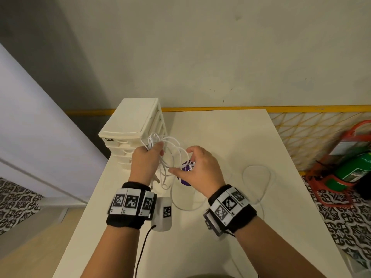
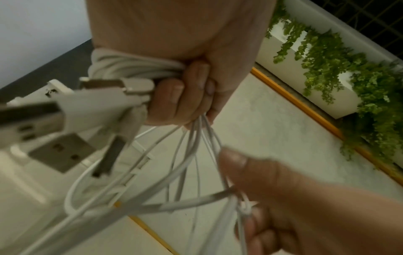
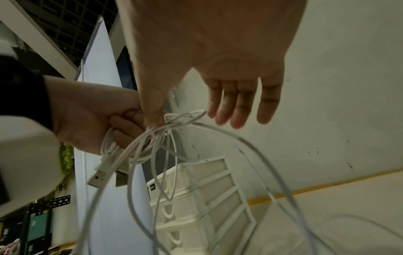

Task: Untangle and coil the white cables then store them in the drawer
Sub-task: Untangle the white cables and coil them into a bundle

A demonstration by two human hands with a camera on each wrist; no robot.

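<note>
The white table [image 1: 230, 141] takes up most of my view, with the cream drawer unit [image 1: 132, 125] standing at its far left corner, every drawer I can see closed — so nothing looks stored yet. My left hand [image 1: 143, 163] is fisted round a gathered bunch of the white cables [image 1: 170, 151], USB plugs [image 2: 59, 151] dangling below it. My right hand [image 1: 200, 167] pinches a small knot [image 3: 172, 119] in the loops between thumb and forefinger, the other fingers loosely spread. Judging by that, untangling is only partway; coiling and stowing remain. Another cable loop [image 1: 255, 177] lies on the table to my right — and a purple-marked object [image 1: 185, 177] sits under my hands.
</note>
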